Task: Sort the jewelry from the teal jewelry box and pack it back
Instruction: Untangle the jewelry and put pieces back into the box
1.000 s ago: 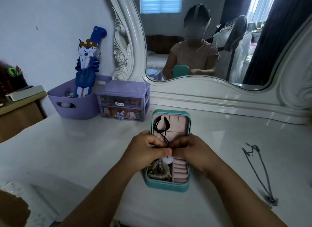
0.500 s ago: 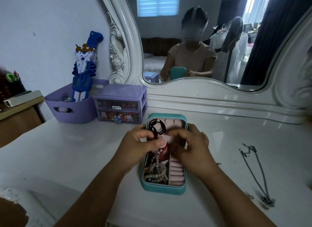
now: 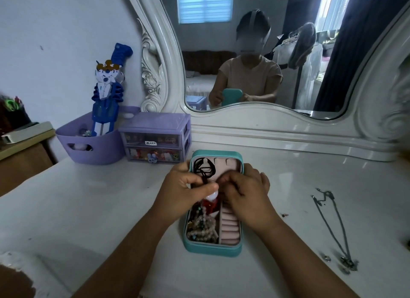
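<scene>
1. Jewelry box [image 3: 211, 248], teal, lies open on the white surface [image 3: 88, 209], right under both hands; lid part [image 3: 218, 152] sits beyond the fingers.
2. Left hand [image 3: 185, 188]: fingers curled, thumb pinching a black cord [image 3: 203, 168] w/ a white pendant [image 3: 211, 195] over the box middle.
3. Right hand [image 3: 245, 189]: fingers curled in toward the same spot, touching the left thumb tip; can't tell what it grips.
4. Below the hands, inside the box: bead tangle [image 3: 200, 228] left compartment, pink ring rolls [image 3: 229, 225] right.
5. Well right of the right hand: silver chain [image 3: 332, 222] on the surface.
6. Beyond the left hand: purple drawers [image 3: 155, 137], purple basket [image 3: 88, 147].
</scene>
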